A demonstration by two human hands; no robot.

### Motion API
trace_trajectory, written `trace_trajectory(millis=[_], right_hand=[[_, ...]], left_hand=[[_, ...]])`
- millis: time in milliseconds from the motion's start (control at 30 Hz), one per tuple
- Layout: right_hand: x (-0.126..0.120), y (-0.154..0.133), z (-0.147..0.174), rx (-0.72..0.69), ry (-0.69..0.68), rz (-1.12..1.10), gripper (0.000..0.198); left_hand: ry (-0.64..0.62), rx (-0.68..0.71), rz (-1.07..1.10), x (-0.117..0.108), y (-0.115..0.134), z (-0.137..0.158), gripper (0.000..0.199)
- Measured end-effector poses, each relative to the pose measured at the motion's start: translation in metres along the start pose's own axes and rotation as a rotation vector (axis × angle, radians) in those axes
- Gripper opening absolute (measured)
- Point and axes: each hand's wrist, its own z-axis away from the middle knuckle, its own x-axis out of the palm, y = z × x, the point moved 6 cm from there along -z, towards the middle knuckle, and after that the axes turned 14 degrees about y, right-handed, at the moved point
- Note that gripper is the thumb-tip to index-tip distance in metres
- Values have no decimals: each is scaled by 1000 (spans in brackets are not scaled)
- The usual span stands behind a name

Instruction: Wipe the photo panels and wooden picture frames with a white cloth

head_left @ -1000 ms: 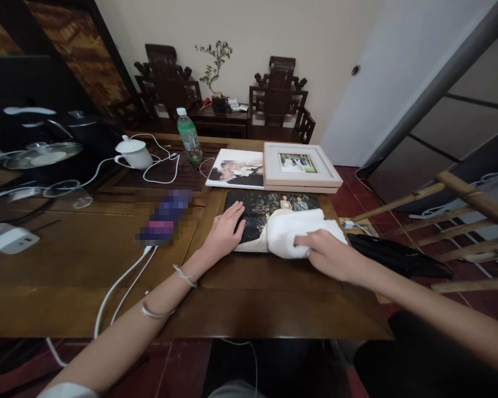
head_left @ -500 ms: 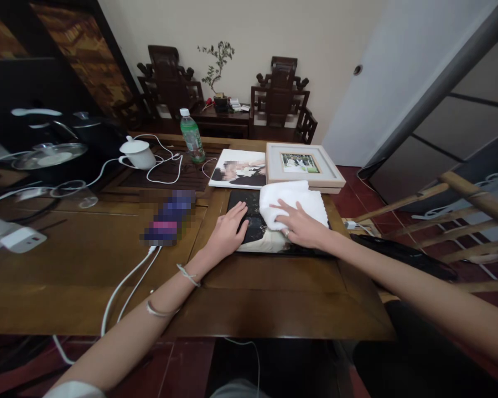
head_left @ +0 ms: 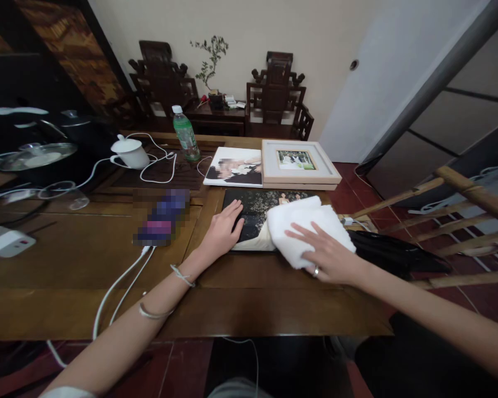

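Observation:
A dark photo panel showing figures in pale clothes lies flat on the wooden table. My left hand rests on its left edge, fingers stretched out and holding nothing. A folded white towel covers the panel's right part and hangs over its near edge. On top of the towel is my right hand, its fingers spread and pressing into the cloth, a ring on one finger. Behind the panel lie a white-edged photo print and a pale wooden picture frame.
Left of the panel lies a phone, blurred out, with white cables. Farther back stand a green-labelled bottle, a lidded white cup, a clear plastic cup and a pot. A wooden chair is at the right.
My right hand has moved right and toward me with the towel, uncovering more of the photo panel's middle. My left hand stays at the panel's left edge. The view has shifted slightly.

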Motion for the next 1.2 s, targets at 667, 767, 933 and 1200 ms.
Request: trace_trajectory(millis=[667, 767, 933, 1200], right_hand=[[22, -18, -61, -84, 3, -1, 28], [20, -30, -46, -147, 2, -54, 26], [6, 7, -20, -46, 59, -34, 24], [-4, 87, -27, 213, 26, 132, 25]], left_hand=[[-38, 12, -1, 1, -1, 0, 43], [-43, 17, -2, 1, -1, 0, 43], [-21, -1, 2, 0, 0, -1, 42], [-18, 0, -2, 1, -1, 0, 41]])
